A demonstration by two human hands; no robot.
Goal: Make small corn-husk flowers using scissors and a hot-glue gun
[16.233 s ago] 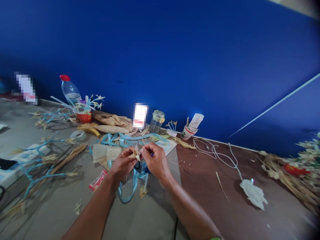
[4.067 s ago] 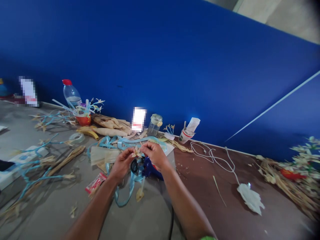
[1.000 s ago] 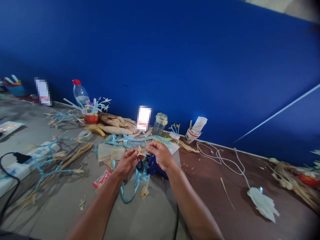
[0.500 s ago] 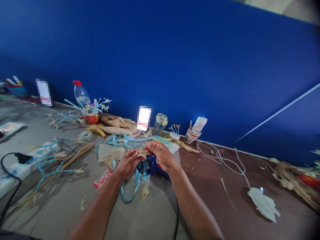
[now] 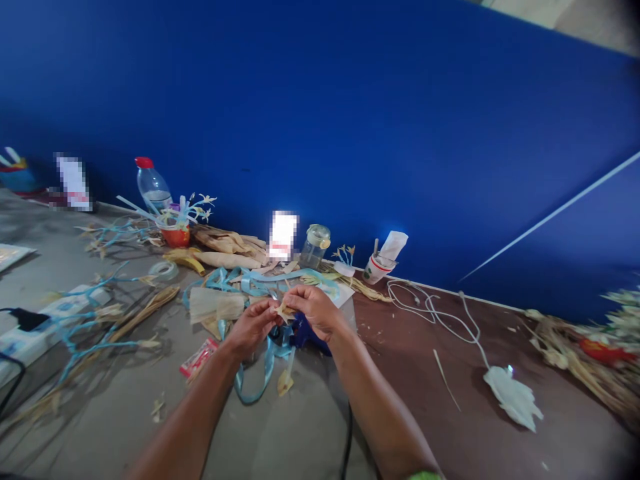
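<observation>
Detail on the pale flower (image 5: 285, 312) is hard to make out, since your fingertips (image 5: 269, 308) cover part of it; your left hand (image 5: 250, 328) and right hand (image 5: 316, 311) both pinch it between them. Your right hand partly hides a dark blue object (image 5: 309, 338), and two upright panels (image 5: 283, 235) by the blue wall (image 5: 320, 120) are blurred into blocks. The left edge of your view cuts off the power strip (image 5: 50, 331); the right edge cuts off white flowers (image 5: 625, 313).

Ahead of you, a red cup (image 5: 175, 236) holds pale blue stems (image 5: 186, 212), and a red-banded white cup (image 5: 376, 269) holds folded paper (image 5: 394, 245). You cannot tell what the clear jar (image 5: 314, 252) contains.

Grey tabletop (image 5: 285, 440) opens between your forearms (image 5: 185, 413), beyond it a loop of blue ribbon (image 5: 269, 368), beside it a black cord (image 5: 349, 433). To your right, brown tabletop (image 5: 405, 357) stretches towards a crumpled white sheet (image 5: 513, 397).
</observation>
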